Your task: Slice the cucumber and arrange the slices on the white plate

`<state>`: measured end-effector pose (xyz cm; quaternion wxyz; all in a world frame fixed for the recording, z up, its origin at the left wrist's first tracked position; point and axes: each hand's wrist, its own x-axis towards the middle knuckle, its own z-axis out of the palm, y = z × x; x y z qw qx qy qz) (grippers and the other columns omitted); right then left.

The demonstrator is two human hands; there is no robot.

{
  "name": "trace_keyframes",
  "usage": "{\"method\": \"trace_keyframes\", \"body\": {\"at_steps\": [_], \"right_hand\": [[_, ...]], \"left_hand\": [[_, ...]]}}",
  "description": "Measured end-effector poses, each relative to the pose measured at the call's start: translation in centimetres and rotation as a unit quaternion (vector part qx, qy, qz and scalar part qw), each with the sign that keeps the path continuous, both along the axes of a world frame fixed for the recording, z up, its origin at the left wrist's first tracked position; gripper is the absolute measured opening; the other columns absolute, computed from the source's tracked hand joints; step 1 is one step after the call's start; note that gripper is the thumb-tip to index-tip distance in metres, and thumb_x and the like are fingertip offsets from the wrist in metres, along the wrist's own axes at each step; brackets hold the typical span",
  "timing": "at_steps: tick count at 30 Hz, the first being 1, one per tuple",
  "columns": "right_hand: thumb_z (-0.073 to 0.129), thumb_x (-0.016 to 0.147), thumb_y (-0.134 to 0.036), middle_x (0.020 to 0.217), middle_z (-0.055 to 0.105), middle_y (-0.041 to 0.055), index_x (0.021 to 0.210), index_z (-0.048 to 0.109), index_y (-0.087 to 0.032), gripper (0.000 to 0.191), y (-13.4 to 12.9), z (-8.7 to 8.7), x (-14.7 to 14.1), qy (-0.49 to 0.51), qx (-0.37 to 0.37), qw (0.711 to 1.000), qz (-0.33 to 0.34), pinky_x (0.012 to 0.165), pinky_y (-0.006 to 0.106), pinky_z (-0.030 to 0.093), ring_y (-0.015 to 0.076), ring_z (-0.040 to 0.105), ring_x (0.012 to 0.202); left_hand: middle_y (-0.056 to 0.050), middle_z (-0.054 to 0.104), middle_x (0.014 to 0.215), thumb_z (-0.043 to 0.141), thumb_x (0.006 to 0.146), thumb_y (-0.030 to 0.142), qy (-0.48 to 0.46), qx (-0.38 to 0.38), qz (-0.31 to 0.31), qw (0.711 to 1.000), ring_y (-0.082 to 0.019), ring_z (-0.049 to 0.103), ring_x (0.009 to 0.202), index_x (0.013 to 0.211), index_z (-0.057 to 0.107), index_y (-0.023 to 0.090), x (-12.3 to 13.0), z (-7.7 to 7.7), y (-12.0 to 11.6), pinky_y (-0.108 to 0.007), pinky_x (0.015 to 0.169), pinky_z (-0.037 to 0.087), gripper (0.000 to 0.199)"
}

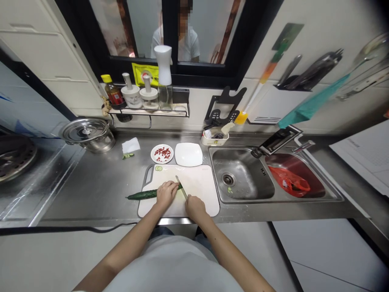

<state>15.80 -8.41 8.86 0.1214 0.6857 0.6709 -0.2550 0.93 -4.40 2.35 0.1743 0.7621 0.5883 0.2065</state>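
A dark green cucumber (142,195) lies across the white cutting board (203,184), its left end past the board's edge. My left hand (167,193) is closed over the cucumber near its right end. In my right hand (195,207) is the handle of a knife (182,188); the blade stands against the cucumber's right end, just beside my left fingertips. A few cucumber slices (158,168) rest at the board's upper left corner. Behind the board are a round plate with chopped red pieces (162,154) and a bare white plate (189,154).
Right of the board is a double sink (243,196) with a red bag (288,182) in its right basin. A lidded steel pot (100,140) and a white tissue (131,145) stand at the left. Bottles line a wall shelf (148,111); the window shows a person.
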Motion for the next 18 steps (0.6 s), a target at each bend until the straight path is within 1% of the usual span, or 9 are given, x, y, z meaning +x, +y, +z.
{"method": "trace_keyframes", "body": {"at_steps": [4, 7, 10, 18], "right_hand": [[0.035, 0.092, -0.012, 0.101, 0.068, 0.0177, 0.110, 0.061, -0.010, 0.032, -1.0, 0.3, 0.6, -0.003, -0.021, 1.000, -0.008, 0.078, 0.029, 0.045, 0.0235, 0.065, 0.101], [0.036, 0.093, -0.013, 0.101, 0.068, 0.0176, 0.110, 0.061, -0.010, 0.031, -1.2, 0.2, 0.6, -0.005, -0.019, 1.000, -0.006, 0.077, 0.029, 0.045, 0.0236, 0.065, 0.100], [0.036, 0.093, -0.012, 0.101, 0.068, 0.0173, 0.111, 0.060, -0.010, 0.031, -0.7, -0.1, 0.4, -0.002, -0.013, 1.000, -0.004, 0.077, 0.029, 0.045, 0.0233, 0.064, 0.101], [0.035, 0.091, -0.010, 0.101, 0.069, 0.0176, 0.111, 0.062, -0.008, 0.033, 1.2, -0.8, -0.3, 0.011, 0.022, 1.000, 0.011, 0.081, 0.029, 0.044, 0.0231, 0.064, 0.101]], "left_hand": [[-0.002, 0.067, 0.099, 0.043, 0.096, 0.033, -0.003, -0.013, 0.001, 1.000, -0.016, 0.057, 0.095, 0.105, 0.069, 0.028, 0.1, 0.1, 0.2, -0.027, 0.082, 0.042, 0.028], [-0.002, 0.068, 0.099, 0.044, 0.095, 0.033, -0.001, -0.021, 0.010, 1.000, -0.016, 0.057, 0.094, 0.105, 0.069, 0.029, 0.2, 0.0, 0.2, -0.027, 0.080, 0.042, 0.028], [-0.003, 0.068, 0.099, 0.044, 0.095, 0.033, 0.001, -0.030, 0.015, 0.999, -0.016, 0.057, 0.095, 0.105, 0.070, 0.028, 0.2, 0.1, 0.2, -0.027, 0.080, 0.042, 0.028], [-0.002, 0.068, 0.101, 0.045, 0.095, 0.033, -0.013, -0.045, 0.012, 0.999, -0.016, 0.058, 0.098, 0.106, 0.069, 0.029, 0.1, 0.5, 0.4, -0.027, 0.085, 0.042, 0.027]]}}
